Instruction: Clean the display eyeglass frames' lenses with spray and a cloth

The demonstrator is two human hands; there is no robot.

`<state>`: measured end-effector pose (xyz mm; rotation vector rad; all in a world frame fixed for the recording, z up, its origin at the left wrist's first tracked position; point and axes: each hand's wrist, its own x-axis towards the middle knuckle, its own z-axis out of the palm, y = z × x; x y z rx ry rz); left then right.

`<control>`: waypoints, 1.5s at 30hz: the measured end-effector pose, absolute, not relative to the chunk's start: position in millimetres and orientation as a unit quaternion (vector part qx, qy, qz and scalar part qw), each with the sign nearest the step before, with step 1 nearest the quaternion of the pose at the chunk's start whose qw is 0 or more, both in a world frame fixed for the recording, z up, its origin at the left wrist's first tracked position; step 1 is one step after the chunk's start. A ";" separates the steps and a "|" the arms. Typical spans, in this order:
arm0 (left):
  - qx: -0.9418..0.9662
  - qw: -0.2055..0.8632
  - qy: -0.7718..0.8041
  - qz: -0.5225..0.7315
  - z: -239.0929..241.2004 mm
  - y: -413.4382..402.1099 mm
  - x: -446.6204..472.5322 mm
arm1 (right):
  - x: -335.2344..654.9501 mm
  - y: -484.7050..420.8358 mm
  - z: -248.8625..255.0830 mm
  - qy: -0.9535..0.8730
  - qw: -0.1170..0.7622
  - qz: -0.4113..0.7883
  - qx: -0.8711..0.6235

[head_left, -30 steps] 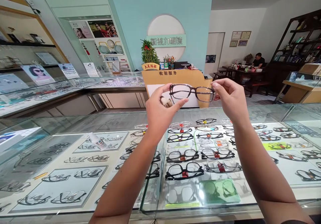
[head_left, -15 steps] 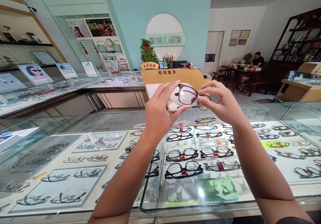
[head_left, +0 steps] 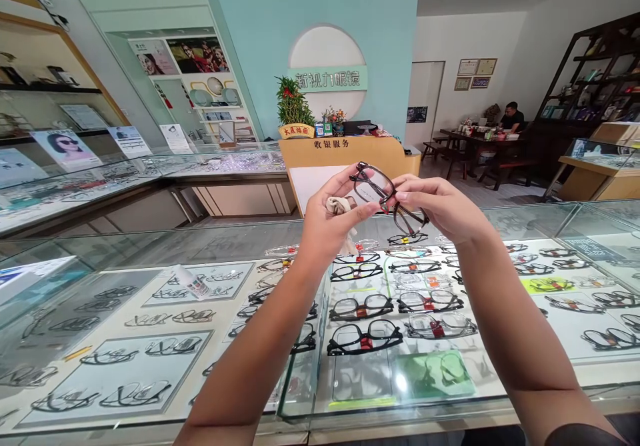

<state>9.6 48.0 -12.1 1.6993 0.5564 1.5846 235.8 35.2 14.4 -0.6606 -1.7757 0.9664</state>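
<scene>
I hold a pair of dark-framed glasses (head_left: 385, 196) up in front of me, above the glass display counter (head_left: 250, 246). The frame is tilted, its left lens higher than the right. My left hand (head_left: 330, 223) pinches the left lens between thumb and fingers and also keeps a small pale cloth (head_left: 339, 206) tucked in its palm. My right hand (head_left: 440, 209) is closed on the bridge and right lens from the right side. Both forearms reach forward over the counter.
Under the counter glass lie rows of several spectacle frames (head_left: 365, 336) on white and green trays. A small white bottle (head_left: 193, 285) lies inside at left. A wooden cashier desk (head_left: 345, 156) stands behind. A person (head_left: 511, 118) sits at a table far right.
The glasses went from level and held by both ends to tilted. My right hand slid inward to the bridge, and both hands sank slightly and drew closer together.
</scene>
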 end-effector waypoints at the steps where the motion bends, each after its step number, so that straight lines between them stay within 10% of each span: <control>1: 0.657 0.383 0.216 0.612 -13.2 50.1 10.6 | 234.2 36.0 13.7 -0.721 0.489 0.408 -0.273; 8: 0.642 0.405 0.259 0.597 -14.5 55.3 11.1 | 224.1 40.0 8.2 -0.650 0.500 0.481 -0.311; 13: 0.637 0.226 0.368 0.639 -14.8 42.1 13.5 | 213.2 44.5 -0.2 -0.668 0.584 0.272 -0.371; 21: 0.677 0.314 0.377 0.548 -14.4 40.8 14.3 | 185.5 31.2 -9.6 -0.741 0.510 -0.002 -0.436; 32: 0.687 0.270 0.402 0.542 -11.3 53.9 1.7 | 194.5 0.6 8.1 -0.773 0.465 0.054 -0.429; 45: 0.855 0.083 0.512 -0.004 -55.6 73.4 13.3 | 207.9 -23.0 28.9 -0.757 0.483 0.058 -0.437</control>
